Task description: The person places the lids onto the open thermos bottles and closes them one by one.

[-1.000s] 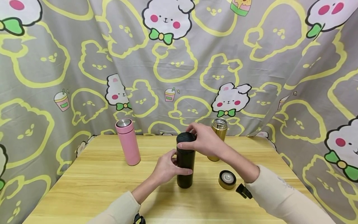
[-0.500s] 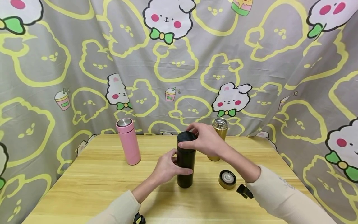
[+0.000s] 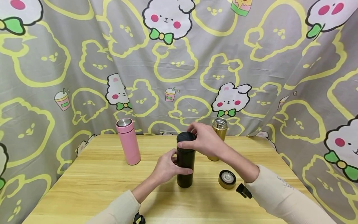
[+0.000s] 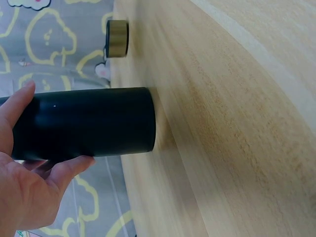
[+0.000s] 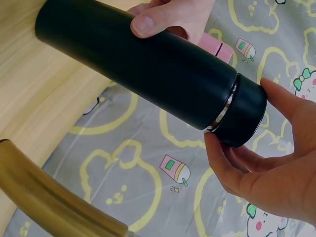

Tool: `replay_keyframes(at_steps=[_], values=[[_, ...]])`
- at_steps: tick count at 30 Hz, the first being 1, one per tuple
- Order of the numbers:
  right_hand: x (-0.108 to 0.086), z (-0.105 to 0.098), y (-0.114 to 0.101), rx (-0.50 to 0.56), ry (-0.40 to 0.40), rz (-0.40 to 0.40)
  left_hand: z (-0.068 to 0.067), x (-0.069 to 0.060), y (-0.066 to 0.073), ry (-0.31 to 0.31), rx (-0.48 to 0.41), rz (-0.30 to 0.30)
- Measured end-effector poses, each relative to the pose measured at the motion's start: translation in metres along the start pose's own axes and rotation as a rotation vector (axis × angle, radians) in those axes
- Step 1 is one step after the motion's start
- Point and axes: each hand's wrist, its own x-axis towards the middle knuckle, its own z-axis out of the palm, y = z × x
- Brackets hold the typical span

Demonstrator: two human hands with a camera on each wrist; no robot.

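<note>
One pink bottle (image 3: pixel 130 146) is standing leftmost on the table (image 3: pixel 92 186); the left hand (image 3: pixel 167 168), thumb lying across the front, is gripping one black bottle (image 3: pixel 185 180) upright at the middle. The right hand (image 3: pixel 206 140), arching over, is pinching that bottle's one black lid (image 3: pixel 185 136). One gold bottle (image 3: pixel 220 132) is standing uncapped behind; one gold lid (image 3: pixel 227 179) is lying farther right.

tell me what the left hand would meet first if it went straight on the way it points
The black bottle, which the left hand is gripping, so contact is immediate. Past that, the gold bottle may be roughly next in line, though the head view leaves depth unclear.
</note>
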Motion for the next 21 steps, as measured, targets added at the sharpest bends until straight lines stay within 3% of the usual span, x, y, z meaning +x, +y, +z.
replay_keyframes(at_steps=[7,12,21], values=[[0.001,0.0,0.0,-0.05,-0.015,-0.019,0.0,0.0,0.0,0.0,-0.001,0.001],[0.003,-0.008,-0.004,-0.083,-0.085,-0.013,0.0,0.0,0.0,0.002,0.0,0.003],[0.005,-0.013,-0.007,-0.045,-0.219,-0.016,0.001,0.0,-0.001,-0.002,-0.005,0.009]])
